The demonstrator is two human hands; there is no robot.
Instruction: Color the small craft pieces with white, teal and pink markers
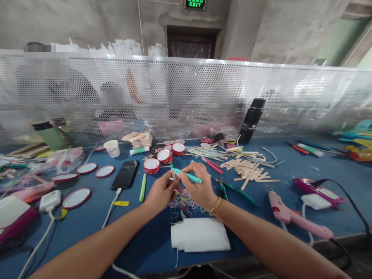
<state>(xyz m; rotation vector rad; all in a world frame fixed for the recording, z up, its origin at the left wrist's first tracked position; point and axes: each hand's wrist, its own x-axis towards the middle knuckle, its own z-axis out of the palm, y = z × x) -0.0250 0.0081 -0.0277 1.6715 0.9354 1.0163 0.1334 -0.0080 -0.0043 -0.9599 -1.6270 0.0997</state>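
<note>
My left hand [159, 193] pinches a small wooden craft stick [173, 175] upright, its top end coloured green. A teal marker pen [193, 177] is gripped in my right hand [201, 188], its tip at the stick. Both hands are close together above a pile of thin multicoloured loops [184, 200]. Nearer to me lies a folded white cloth-like piece [203, 234]. A light green pen [143, 188] rests left of my left hand. Red-rimmed round tins [151, 165] stand just beyond the hands.
Teal-handled pliers [240, 194], wooden sticks [251, 170] and a pink glue gun [299, 219] lie to the right. A corded phone [125, 175], jar lids [77, 198] and a paper cup [112, 148] are left. A black bottle [252, 121] stands by the perforated metal screen [203, 97]; people are behind it.
</note>
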